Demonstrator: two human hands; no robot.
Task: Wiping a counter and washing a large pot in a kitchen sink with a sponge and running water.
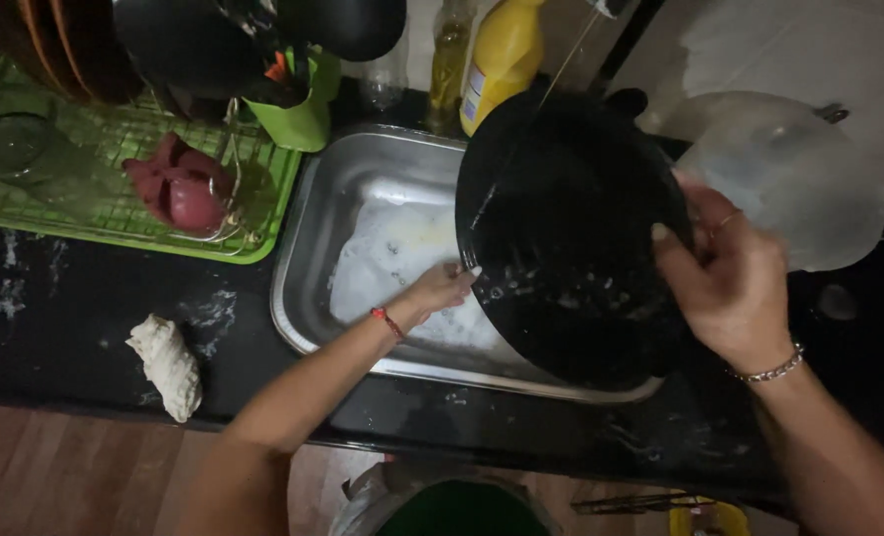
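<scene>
A large black pan (pixel 561 218) is tilted over the steel sink (pixel 313 238), its wet inside facing me. My right hand (pixel 725 273) grips the pan's right rim. My left hand (pixel 440 288) reaches into the sink and touches the pan's lower left edge; whether it holds anything is hidden. Soapy white foam (pixel 392 263) covers the sink bottom.
A green dish rack (pixel 115 213) at left holds a maroon cup (pixel 186 194), a glass bowl and dark pans. A yellow bottle (pixel 502 55) stands behind the sink. A white cloth (pixel 169 362) lies on the black counter. A translucent lid (pixel 789 174) rests at right.
</scene>
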